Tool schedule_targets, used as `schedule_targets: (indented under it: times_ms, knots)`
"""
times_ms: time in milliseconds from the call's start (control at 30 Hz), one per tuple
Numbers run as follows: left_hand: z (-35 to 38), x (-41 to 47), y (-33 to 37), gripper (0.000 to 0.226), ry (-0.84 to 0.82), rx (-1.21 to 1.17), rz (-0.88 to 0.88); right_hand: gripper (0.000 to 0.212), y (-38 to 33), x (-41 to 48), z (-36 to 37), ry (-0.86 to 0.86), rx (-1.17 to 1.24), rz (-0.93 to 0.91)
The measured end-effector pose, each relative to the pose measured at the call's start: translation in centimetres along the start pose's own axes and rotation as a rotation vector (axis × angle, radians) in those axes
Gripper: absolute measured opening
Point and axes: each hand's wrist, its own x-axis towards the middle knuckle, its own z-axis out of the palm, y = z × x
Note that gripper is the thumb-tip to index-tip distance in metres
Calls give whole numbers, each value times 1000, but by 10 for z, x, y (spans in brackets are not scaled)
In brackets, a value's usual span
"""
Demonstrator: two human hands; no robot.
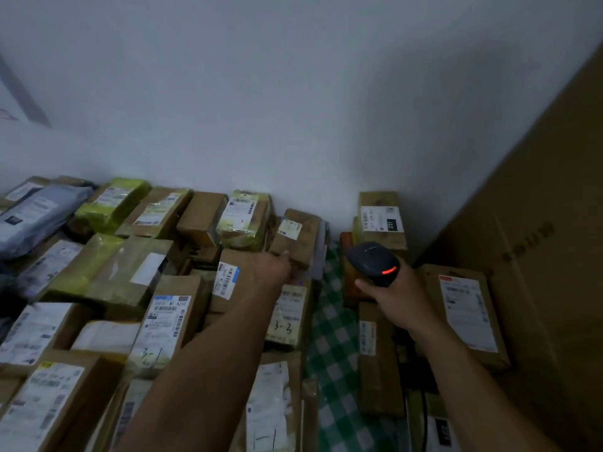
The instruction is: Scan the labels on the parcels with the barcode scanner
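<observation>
The right hand (396, 296) grasps a black handheld barcode scanner (370, 259) glowing red above a green checked cloth (336, 337), while the left hand (272, 267), grip unclear, touches a small brown cardboard parcel (301, 244) near the labels marked "3-3" (284, 324) and "231" (383, 220).

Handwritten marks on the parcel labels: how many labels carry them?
3. The label marked 3-1 lies left of the left forearm, the label marked 3-3 right of it, a third marked label at the bottom edge. The arms may hide more.
</observation>
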Motion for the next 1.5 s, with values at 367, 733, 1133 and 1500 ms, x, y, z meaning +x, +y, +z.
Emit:
schedule_targets:
  times_ms: [367, 733, 1133, 1500]
  knots:
    - [12, -18, 7, 61, 58, 114, 115, 59, 7, -26, -25, 45, -36, 12]
    - [83, -67, 114, 59, -312, -326, 291, 61, 33, -39, -69, 241, 51, 118]
    - [126, -49, 93, 55, -447, -658, 49, 62, 37, -39, -68, 205, 50, 157]
    - [51, -178, 26, 60, -175, -524, 495, 44, 25, -86, -62, 237, 201, 33]
